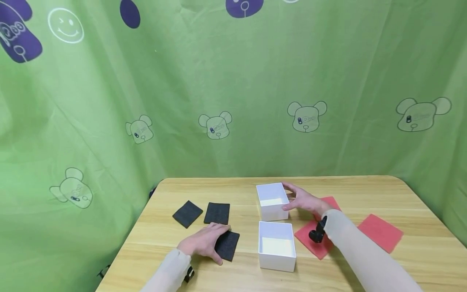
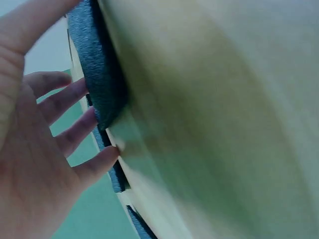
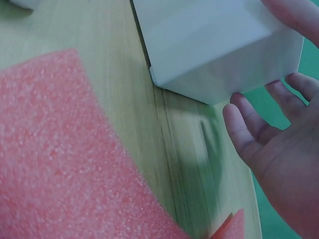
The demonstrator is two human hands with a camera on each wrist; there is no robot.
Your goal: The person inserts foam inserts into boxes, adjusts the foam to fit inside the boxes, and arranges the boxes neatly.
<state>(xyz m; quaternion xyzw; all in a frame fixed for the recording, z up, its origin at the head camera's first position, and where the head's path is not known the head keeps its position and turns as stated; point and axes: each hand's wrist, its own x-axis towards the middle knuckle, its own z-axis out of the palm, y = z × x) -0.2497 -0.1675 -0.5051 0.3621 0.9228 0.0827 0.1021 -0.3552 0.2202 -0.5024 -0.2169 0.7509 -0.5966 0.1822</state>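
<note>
Black pad (image 1: 227,245) lay under flat left hand (image 1: 202,242); right hand (image 1: 304,201), fingers spread, touched rear box (image 1: 272,201), centre frame.

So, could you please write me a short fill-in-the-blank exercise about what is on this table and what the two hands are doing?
1. The left hand rests on a ____ foam square, the nearest of three.
2. The right hand is at the far white box, one of ____ white boxes on the wooden table.
3. The foam pads under and beside the right forearm are ____ in colour.

Missing words: black; two; red
</note>
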